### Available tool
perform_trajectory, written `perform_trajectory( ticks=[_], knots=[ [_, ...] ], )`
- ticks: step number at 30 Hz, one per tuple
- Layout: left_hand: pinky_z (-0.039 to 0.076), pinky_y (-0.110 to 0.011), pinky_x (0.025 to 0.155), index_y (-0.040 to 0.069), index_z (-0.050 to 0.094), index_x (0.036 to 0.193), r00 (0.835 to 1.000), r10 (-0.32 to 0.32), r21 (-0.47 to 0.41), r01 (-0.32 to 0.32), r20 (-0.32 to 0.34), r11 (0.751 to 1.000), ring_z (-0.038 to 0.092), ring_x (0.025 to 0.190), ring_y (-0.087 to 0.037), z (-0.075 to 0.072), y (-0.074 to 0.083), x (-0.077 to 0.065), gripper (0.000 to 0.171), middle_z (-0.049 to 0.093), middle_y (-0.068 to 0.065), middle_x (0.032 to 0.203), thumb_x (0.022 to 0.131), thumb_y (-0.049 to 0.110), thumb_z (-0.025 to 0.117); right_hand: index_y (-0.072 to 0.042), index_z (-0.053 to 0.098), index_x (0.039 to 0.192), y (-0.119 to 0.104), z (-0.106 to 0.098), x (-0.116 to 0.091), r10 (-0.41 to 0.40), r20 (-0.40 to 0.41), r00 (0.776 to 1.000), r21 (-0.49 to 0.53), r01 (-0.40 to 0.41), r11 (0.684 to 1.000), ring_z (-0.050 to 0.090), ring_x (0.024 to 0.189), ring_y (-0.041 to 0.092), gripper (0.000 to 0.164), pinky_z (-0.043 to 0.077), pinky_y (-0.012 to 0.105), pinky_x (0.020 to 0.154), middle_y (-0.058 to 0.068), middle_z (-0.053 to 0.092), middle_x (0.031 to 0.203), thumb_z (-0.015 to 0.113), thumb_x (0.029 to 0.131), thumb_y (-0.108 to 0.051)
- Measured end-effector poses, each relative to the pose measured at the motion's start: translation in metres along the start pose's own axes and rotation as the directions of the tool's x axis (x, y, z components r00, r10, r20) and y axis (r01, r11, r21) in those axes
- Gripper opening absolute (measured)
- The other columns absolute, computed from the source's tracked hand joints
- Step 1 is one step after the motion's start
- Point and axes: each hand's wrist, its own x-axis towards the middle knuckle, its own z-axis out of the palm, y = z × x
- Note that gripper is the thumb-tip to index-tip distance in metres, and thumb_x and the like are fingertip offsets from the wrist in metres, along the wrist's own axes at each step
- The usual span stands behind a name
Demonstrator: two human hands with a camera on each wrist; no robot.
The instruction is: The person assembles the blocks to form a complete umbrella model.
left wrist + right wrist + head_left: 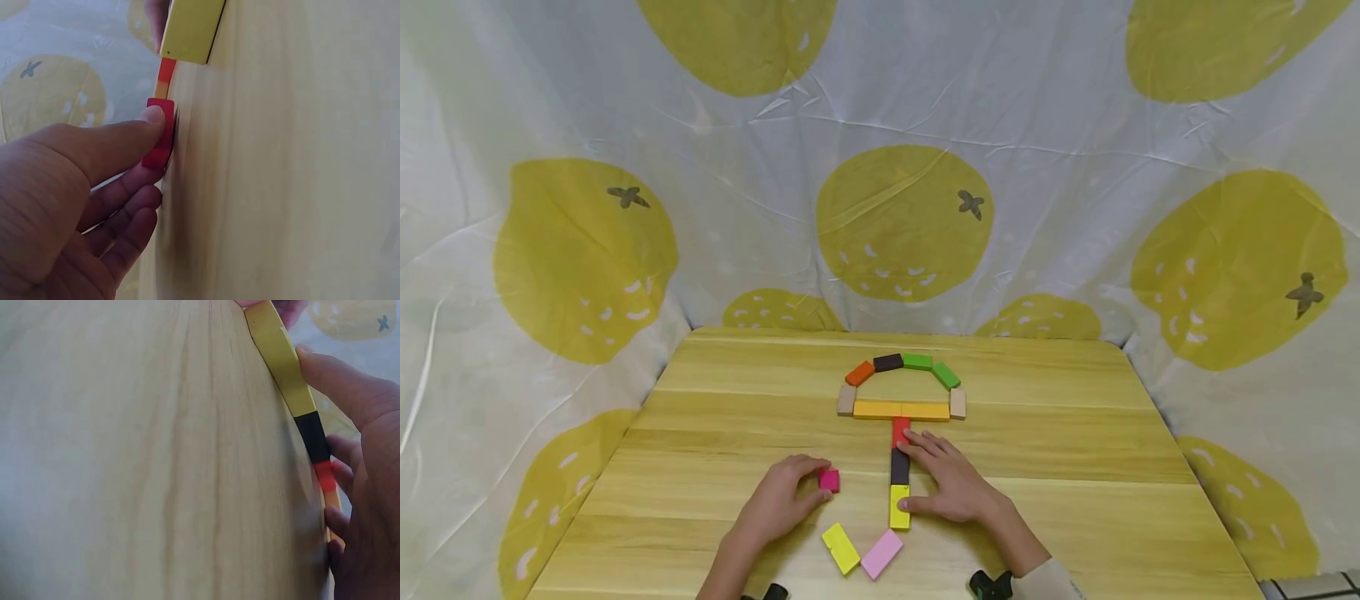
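Observation:
My left hand [781, 498] pinches a magenta block [829, 481] between thumb and fingers, at the table surface left of a column of blocks. That same block [160, 140] shows under the thumb in the left wrist view. The column runs from a red block [900, 432] through a black block [899, 467] to a yellow block [899, 507]. Over its right side lies my right hand [953, 482], the thumb touching the yellow block and the fingertips at the red one. Nearer me, a second yellow block [840, 549] and a pink block [882, 553] lie slanted.
Beyond the column, two orange-yellow blocks [876, 410] form a bar between two beige blocks [846, 401]. An arc of orange [860, 373], black [888, 362] and green blocks [917, 362] curves above it. A lemon-print cloth [910, 125] surrounds the wooden table [1075, 417].

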Motion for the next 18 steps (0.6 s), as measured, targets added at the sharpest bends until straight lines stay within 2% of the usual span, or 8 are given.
perform_trajectory(
  ticks=[4,12,18],
  knots=[
    [0.055,-0.044,0.102,0.017,0.075,0.117,1.0,0.012,-0.032,-0.012,-0.004,0.999,0.068,0.114,-0.016,0.001,-0.001,-0.006,0.033,0.074,0.006,0.115,0.086,0.022,0.085,-0.03,0.039,0.16,-0.001,-0.001,0.0,0.0,-0.001,1.0,0.004,0.0,1.0,0.022,0.158,0.034,0.089,0.028,0.065,0.121,-0.005,0.029,0.17,0.064,0.087,-0.074],
    [0.056,-0.043,0.1,0.02,0.075,0.112,0.998,0.058,-0.025,-0.059,-0.032,0.998,0.068,0.111,-0.012,0.002,0.0,-0.016,0.028,0.074,0.01,0.112,0.086,0.022,0.085,-0.029,0.039,0.16,-0.003,-0.002,0.0,0.004,0.002,1.0,0.005,-0.004,1.0,0.021,0.159,0.034,0.089,0.027,0.064,0.122,-0.005,0.029,0.17,0.064,0.087,-0.073],
    [0.056,-0.043,0.1,0.02,0.076,0.112,0.996,0.093,-0.067,-0.094,-0.016,0.993,0.067,0.11,-0.01,0.003,0.002,-0.021,0.023,0.073,0.012,0.111,0.09,0.022,0.082,-0.029,0.039,0.16,-0.003,-0.002,0.0,-0.003,-0.002,1.0,0.005,0.003,1.0,0.021,0.158,0.035,0.089,0.028,0.065,0.122,-0.005,0.029,0.17,0.065,0.087,-0.072]
  ],
)
